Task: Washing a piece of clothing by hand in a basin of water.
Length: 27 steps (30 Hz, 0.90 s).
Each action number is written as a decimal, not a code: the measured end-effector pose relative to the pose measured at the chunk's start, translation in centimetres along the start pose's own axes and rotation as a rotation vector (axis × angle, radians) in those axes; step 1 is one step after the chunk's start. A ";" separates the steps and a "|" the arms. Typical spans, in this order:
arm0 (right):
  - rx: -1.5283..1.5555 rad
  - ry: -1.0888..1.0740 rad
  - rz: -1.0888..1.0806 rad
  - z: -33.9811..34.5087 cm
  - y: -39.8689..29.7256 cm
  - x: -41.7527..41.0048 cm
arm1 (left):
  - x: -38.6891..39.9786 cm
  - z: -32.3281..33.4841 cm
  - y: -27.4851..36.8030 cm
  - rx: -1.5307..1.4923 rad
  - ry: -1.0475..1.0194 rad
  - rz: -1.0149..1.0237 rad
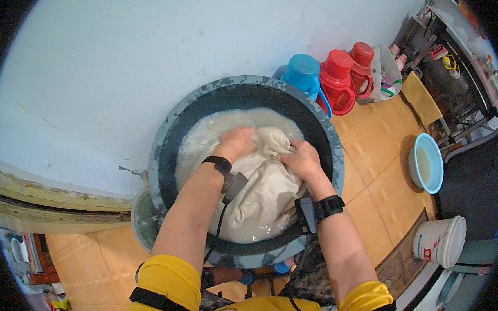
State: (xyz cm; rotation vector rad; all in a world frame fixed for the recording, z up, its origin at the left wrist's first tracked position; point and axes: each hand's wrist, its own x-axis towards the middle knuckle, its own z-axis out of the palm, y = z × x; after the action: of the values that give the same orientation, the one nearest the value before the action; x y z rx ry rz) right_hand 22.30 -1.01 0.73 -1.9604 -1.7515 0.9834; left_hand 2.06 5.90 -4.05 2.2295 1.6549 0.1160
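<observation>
A large dark basin (250, 260) with a mottled grey rim stands before me, holding cloudy water (240, 118). In it lies a soaked off-white cloth (261, 193), bunched into folds and partly under the surface. My left hand (237, 142) is curled on the cloth's far left part, knuckles up, its fingertips hidden. On the right, my right hand (303, 159) grips a raised fold between thumb and fingers. Both wrists carry black straps with small devices, and a cable hangs from the left one.
Against the wall stand a blue plastic jug (304, 74) and two red ones (339, 81), (362, 67). A light-blue bowl (433, 162) with liquid and a lidded white bucket (437, 242) are at right. A greenish container (144, 220) touches the basin's left side.
</observation>
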 end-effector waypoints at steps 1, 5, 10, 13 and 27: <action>0.000 0.001 0.003 0.2 0.2 -0.1 | 0.0 -0.8 0.2 -0.047 -0.086 -0.011; 0.207 0.301 -0.214 1.9 1.9 1.2 | -1.3 -2.1 -2.5 -0.758 -0.111 -0.179; 1.131 -0.097 0.020 0.8 -0.1 0.2 | -6.6 -6.1 0.4 -1.234 -0.116 -0.245; 1.197 -0.029 0.087 2.1 -2.4 -1.0 | -9.0 -4.9 2.9 -1.292 0.075 -0.185; 1.238 -0.044 0.301 4.5 -5.1 -2.6 | -14.2 -1.5 9.3 -0.644 0.682 -0.087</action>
State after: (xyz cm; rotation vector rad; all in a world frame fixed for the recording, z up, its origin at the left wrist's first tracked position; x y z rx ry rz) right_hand 15.48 -3.45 1.65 -1.3143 -0.4928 1.6430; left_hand 5.68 -9.39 2.54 1.6899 1.6686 1.3031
